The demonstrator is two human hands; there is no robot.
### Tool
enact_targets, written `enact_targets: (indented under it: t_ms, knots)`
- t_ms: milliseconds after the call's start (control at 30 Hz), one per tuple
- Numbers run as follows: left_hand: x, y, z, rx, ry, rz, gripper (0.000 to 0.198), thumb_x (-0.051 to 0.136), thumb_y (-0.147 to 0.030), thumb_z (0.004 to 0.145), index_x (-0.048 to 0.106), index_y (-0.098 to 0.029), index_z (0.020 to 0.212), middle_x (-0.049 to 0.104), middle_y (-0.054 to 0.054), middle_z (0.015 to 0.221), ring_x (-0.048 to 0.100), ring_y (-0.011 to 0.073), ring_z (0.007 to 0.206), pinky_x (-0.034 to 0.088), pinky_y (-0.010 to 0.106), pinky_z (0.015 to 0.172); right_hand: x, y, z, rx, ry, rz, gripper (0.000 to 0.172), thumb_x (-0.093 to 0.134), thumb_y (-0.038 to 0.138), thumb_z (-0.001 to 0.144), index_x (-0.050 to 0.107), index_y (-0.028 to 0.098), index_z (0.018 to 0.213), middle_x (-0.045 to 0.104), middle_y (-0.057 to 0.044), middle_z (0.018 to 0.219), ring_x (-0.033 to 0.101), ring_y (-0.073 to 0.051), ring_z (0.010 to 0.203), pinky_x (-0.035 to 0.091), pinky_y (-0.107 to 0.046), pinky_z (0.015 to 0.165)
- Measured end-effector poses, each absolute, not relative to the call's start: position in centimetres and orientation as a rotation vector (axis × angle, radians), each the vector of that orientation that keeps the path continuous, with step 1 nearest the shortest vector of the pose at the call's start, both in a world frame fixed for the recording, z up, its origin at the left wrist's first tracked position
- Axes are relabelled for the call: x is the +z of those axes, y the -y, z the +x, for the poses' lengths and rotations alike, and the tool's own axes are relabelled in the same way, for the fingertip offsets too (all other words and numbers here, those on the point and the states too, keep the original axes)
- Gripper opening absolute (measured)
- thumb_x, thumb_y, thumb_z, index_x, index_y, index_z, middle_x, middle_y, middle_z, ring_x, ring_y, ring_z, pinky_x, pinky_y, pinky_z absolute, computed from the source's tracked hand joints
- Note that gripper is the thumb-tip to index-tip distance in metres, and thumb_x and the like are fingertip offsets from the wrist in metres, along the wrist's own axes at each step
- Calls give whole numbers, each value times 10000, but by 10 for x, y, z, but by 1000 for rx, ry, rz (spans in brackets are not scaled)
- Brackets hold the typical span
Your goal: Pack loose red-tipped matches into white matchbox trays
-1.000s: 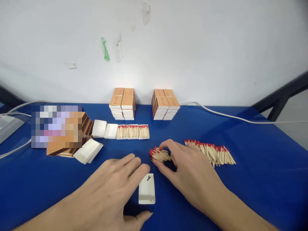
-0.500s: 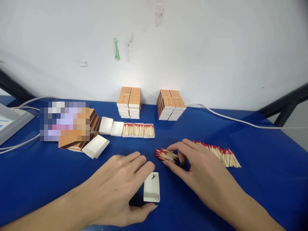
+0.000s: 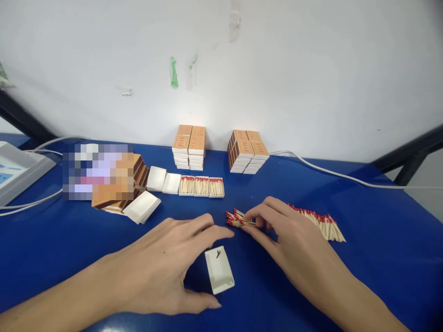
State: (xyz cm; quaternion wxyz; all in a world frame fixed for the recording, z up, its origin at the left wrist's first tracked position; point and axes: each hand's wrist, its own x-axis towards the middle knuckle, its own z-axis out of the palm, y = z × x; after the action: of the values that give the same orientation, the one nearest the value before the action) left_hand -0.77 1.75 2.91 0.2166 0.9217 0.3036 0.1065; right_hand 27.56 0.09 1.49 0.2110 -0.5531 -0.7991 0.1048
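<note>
My left hand (image 3: 173,265) is spread open, thumb and fingers apart, just left of an empty white matchbox tray (image 3: 220,272) with a small black mark inside. The tray lies slightly turned on the blue table. With thumb and fingertips, my right hand (image 3: 280,230) pinches the tail ends of a small bunch of red-tipped matches (image 3: 236,218); its other fingers are curled and partly hidden. Beyond that hand, a long heap of loose matches (image 3: 327,226) is partly covered by it.
Three match-filled trays (image 3: 201,186) stand in a row, with empty trays (image 3: 156,178) to their left. Behind are two stacks of closed matchboxes (image 3: 188,146) (image 3: 247,151). More box sleeves (image 3: 138,171) lie at left beside a blurred patch. A white cable (image 3: 332,176) runs along the wall.
My left fingers have opened wider, and the empty tray has turned a little. My right thumb and fingertips have closed further in on the small bunch of matches.
</note>
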Motion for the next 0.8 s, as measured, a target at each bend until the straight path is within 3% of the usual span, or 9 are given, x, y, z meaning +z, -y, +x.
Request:
enact_targets:
  t_ms: [133,267,400,567,800]
  knots:
    - [34,-22,-6,253,-806,2396,615,990,-281,817,714,-326,1365,733,-54,1168,741,137,843,539,298,747,14,-1,278,306,2249,-1550,163,629,319,1161,728,238,1060,695,-41,1044,724,-205,861,571,-356,769]
    - [33,-21,0,287,-881,2265,301,930,-288,885,748,-301,1124,694,-76,992,628,91,701,457,252,588,16,-1,280,276,2276,-1555,208,563,337,1188,715,240,1085,670,-37,1048,709,-196,812,585,-366,766]
    - [25,-16,2,366,-982,2260,306,930,-276,858,698,-277,1057,652,-73,934,569,99,653,418,262,547,16,-2,280,188,2269,-1537,229,504,282,1199,702,238,1092,656,-43,1050,712,-191,805,584,-366,745]
    - [21,-17,-2,427,-1006,2283,418,947,-306,814,711,-287,1158,624,-58,956,584,115,690,465,277,596,19,-2,280,191,2201,-1537,215,518,300,1196,699,244,1093,672,-53,1079,739,-187,826,587,-352,726]
    - [25,-21,-3,395,-988,2230,284,886,-248,864,731,-289,1098,624,-70,933,549,74,634,431,243,543,21,1,277,368,2151,-1544,228,550,355,1192,725,273,1072,691,-36,1056,738,-180,819,587,-319,704]
